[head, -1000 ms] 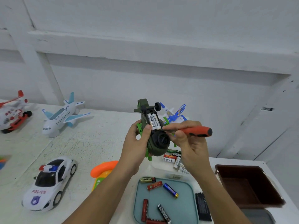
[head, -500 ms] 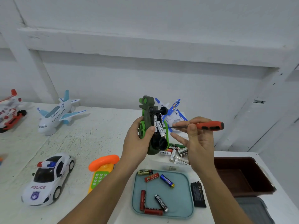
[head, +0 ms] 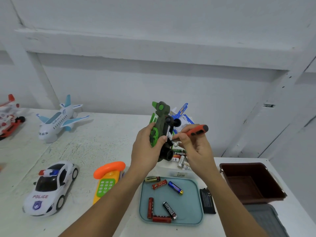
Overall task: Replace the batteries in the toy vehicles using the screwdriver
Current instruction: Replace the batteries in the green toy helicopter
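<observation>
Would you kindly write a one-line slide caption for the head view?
Left hand holds a dark green toy plane while the right hand, gripping an orange-handled screwdriver, works at its white batteries.

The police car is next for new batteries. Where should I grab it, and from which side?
Grip the police car across its middle, between front and rear wheels, coming down from above. It stands upright on its wheels with both flanks free, and the doors look flatter than the rounded roof and nose.
</observation>
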Demonstrator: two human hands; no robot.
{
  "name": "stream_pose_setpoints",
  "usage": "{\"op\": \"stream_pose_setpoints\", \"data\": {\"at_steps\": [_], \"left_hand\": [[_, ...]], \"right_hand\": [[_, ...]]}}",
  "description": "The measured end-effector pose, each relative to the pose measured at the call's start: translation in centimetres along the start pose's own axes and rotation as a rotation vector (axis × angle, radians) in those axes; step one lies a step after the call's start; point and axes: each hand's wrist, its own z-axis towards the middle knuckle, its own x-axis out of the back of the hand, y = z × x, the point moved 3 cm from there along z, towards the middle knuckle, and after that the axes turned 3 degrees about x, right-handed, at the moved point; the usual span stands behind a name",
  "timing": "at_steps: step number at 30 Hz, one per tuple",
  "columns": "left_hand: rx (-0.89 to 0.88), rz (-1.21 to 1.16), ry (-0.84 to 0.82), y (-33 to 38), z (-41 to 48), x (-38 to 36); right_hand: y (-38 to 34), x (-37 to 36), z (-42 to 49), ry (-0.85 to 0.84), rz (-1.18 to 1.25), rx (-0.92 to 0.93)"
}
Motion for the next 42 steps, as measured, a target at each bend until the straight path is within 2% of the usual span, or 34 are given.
{"op": "stream_pose_setpoints", "data": {"at_steps": [10, 14, 17, 24, 34, 42], "left_hand": [[-0.051, 0.097, 0.006, 0.7, -0.2, -0.2], [-0.048, 0.095, 0.005, 0.7, -0.3, -0.1], [-0.05, 0.085, 0.008, 0.8, -0.3, 0.0], [-0.026, 0.049, -0.009, 0.8, -0.4, -0.1], [-0.014, 0.045, -0.019, 1.0, -0.2, -0.3], [0.049, -0.011, -0.002, 0.4, 0.2, -0.1]], "right_hand": [[-0.3, 1.2, 0.7, 0.084, 0.015, -0.051], [-0.2, 1.6, 0.9, 0.051, 0.021, -0.034], [-0.1, 1.3, 0.8, -0.008, 0.072, -0.091], [0.7, 0.8, 1.1, 0.015, 0.206, -0.197], [0.9, 1.6, 1.1, -0.104, 0.096, -0.201], [0.8, 4.1, 1.7, -0.07, -0.024, -0.215]]}}
